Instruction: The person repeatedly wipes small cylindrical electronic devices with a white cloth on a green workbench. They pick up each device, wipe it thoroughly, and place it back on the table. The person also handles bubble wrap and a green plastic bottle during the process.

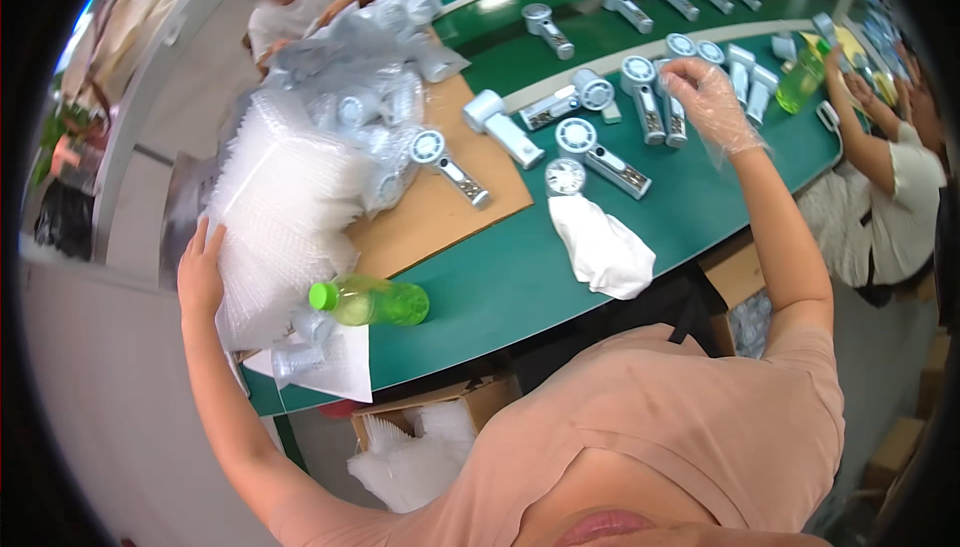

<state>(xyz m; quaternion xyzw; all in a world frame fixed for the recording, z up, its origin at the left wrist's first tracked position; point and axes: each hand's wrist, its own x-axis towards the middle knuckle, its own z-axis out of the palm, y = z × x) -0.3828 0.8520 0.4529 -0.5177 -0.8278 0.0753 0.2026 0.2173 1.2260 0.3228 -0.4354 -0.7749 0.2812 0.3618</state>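
At the far left, my left hand [202,272] lies with fingers stretched out against a tall, fanned stack of clear bubble-wrap bags [290,212]. My right hand [712,105], in a thin clear plastic glove, is over the row of light-blue handheld fans on the right. Its curled fingers are at the top of one handheld fan [674,125], whose head they mostly hide. Just left of it lies another fan [643,97] with its handle's inside showing. Nearer me, a fan with an opened handle [610,167] lies beside a round fan part [565,177] and a white cloth [600,247].
A green-capped bottle [380,301] lies at the front edge, by a brown cardboard sheet [480,209]. More fans [547,31] stand along the green belt [480,32]. Another green bottle [802,82] is near a co-worker's arm at right. Below, a carton [490,402] contains bubble bags.
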